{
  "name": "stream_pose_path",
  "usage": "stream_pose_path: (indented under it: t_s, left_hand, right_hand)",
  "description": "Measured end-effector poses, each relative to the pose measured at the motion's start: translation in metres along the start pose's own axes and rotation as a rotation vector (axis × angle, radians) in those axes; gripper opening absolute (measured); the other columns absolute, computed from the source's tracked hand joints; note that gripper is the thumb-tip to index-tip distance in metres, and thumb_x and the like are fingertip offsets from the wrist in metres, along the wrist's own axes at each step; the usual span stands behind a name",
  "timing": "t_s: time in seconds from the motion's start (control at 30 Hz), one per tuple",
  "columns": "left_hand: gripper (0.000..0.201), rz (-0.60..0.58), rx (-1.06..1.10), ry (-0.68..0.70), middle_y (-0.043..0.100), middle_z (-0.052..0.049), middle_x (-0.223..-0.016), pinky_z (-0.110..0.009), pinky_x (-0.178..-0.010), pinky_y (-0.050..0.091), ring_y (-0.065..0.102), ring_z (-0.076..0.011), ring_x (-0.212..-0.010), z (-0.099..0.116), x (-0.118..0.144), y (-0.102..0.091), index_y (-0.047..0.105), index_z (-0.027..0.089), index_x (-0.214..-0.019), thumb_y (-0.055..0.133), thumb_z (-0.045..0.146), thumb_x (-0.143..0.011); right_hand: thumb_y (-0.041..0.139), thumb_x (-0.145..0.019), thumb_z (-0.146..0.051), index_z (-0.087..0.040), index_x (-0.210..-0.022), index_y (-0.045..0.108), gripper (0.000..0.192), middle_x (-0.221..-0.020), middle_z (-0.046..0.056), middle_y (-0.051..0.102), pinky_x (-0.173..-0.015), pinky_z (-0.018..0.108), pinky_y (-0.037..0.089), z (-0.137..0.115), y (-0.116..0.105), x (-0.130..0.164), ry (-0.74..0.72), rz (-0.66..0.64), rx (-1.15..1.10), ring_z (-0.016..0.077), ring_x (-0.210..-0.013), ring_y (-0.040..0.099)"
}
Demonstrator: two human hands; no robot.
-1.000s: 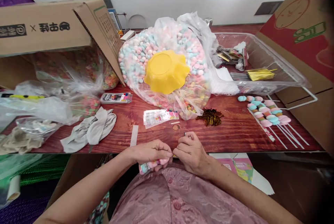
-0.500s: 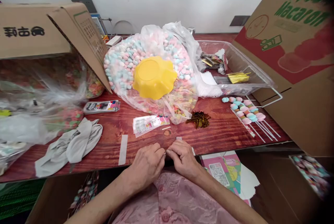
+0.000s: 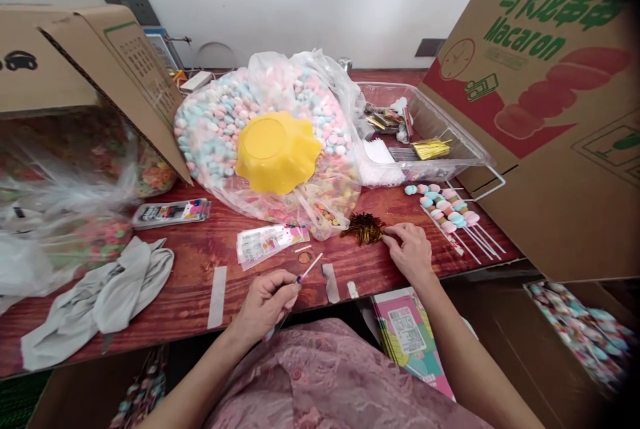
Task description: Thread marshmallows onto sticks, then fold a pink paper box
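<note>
My left hand (image 3: pixel 273 299) is closed near the table's front edge around a thin white stick (image 3: pixel 313 267). The stick pokes out up and to the right, with a small dark blue bit at its base beside the thumb. Some clear wrapping (image 3: pixel 270 333) shows below the fingers; what it encloses is mostly hidden by the hand. My right hand (image 3: pixel 413 252) reaches to a heap of dark gold twist ties (image 3: pixel 365 229), its thumb and forefinger pinched at the heap's right edge. Marshmallow skewers (image 3: pixel 453 209) on white sticks lie to its right.
A big clear bag of pastel marshmallows (image 3: pixel 210 129) carries an upturned yellow bowl (image 3: pixel 275 155). Printed clear sachets (image 3: pixel 270 242), a grey cloth (image 3: pixel 100 302) and tape strips (image 3: pixel 217 297) lie on the table. A plastic bin (image 3: pixel 425 105) and cartons (image 3: pixel 530 115) stand behind and beside.
My hands were together at the table's front edge and have parted. The right has moved forward and right to the twist ties; the left now shows the stick. The view has turned right.
</note>
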State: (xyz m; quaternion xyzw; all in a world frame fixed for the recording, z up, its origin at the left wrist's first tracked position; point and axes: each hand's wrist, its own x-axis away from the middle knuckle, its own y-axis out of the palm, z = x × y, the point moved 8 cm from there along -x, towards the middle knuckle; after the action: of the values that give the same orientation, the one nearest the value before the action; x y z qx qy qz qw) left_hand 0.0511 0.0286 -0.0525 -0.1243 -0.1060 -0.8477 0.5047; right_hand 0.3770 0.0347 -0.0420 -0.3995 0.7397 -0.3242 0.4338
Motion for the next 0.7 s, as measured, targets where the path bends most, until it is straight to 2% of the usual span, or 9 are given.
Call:
stream_pose_path:
  t_s: [0.13,0.27,0.4,0.5,0.6,0.7]
  left_hand:
    - [0.035,0.034,0.086,-0.048,0.044,0.006,-0.053,-0.015,-0.036,0.019,0.029,-0.0024,-0.04,-0.006,0.002,0.001,0.055,0.015,-0.07,0.066,0.048,-0.075]
    - [0.037,0.118,0.166,-0.098,0.045,0.007,-0.052,-0.013,-0.034,0.018,0.026,-0.0006,-0.038,-0.004,0.004,-0.012,0.058,0.015,-0.076,0.073,0.048,-0.069]
    - [0.038,0.189,0.259,-0.112,0.047,0.007,-0.051,-0.012,-0.033,0.019,0.028,-0.0004,-0.037,-0.001,0.006,-0.025,0.061,0.014,-0.079,0.077,0.045,-0.065]
    - [0.035,0.187,0.338,-0.119,0.048,0.007,-0.051,-0.012,-0.032,0.019,0.029,-0.0008,-0.036,-0.001,0.007,-0.024,0.061,0.014,-0.078,0.077,0.042,-0.066]
    - [0.03,0.112,0.403,-0.137,0.05,0.005,-0.052,-0.013,-0.031,0.019,0.031,-0.0007,-0.035,0.002,0.006,-0.013,0.06,0.014,-0.076,0.076,0.038,-0.068]
    - [0.026,-0.04,0.437,-0.155,0.054,0.003,-0.057,-0.014,-0.033,0.023,0.034,-0.001,-0.035,0.009,0.001,0.008,0.062,0.013,-0.08,0.073,0.035,-0.072]
  right_hand:
    - [0.057,-0.082,-0.026,-0.023,-0.075,0.069,0.014,-0.085,0.005,0.067,-0.073,0.035,0.039,-0.016,0.007,-0.012,-0.059,-0.037,-0.038,0.0223,-0.084,0.053]
    - [0.053,-0.084,-0.024,-0.021,-0.074,0.064,0.015,-0.083,0.006,0.067,-0.079,0.034,0.043,-0.025,-0.005,-0.024,-0.116,-0.013,-0.127,0.0207,-0.084,0.058]
    - [0.051,-0.085,-0.023,-0.02,-0.08,0.061,0.012,-0.074,0.004,0.067,-0.065,0.029,0.045,-0.028,-0.021,-0.026,-0.104,0.026,-0.215,0.0168,-0.065,0.059]
    - [0.049,-0.089,-0.024,-0.02,-0.085,0.059,0.011,-0.071,0.001,0.068,-0.058,0.025,0.047,-0.039,-0.03,-0.017,-0.085,0.037,-0.318,0.0139,-0.058,0.06]
    - [0.053,-0.089,-0.023,-0.021,-0.088,0.063,0.01,-0.073,0.001,0.068,-0.059,0.025,0.049,-0.066,-0.037,0.001,-0.117,0.067,-0.467,0.0131,-0.06,0.061]
    - [0.057,-0.085,-0.016,-0.022,-0.088,0.07,0.014,-0.08,0.003,0.071,-0.067,0.028,0.05,-0.123,-0.036,0.024,-0.392,0.033,-0.426,0.0146,-0.07,0.064]
